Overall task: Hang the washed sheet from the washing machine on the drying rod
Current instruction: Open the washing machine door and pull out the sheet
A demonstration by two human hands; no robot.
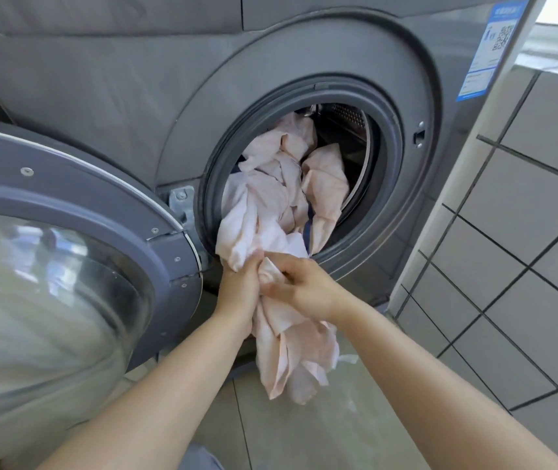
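Both forearms reach in, left hand [241, 287] and right hand [299, 287] curled tight around the pink sheet [281, 205], which trails above the fingers into the washing machine [182, 106] drum and hangs below them, bunched for hauling out

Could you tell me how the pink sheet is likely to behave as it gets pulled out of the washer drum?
The pink sheet is probably floppy: it crumples in the drum and droops below the left hand and right hand. Freshly washed, it is likely damp and heavy for cloth. Its twisted folds may snag on the door seal, so the grip may need shifting.
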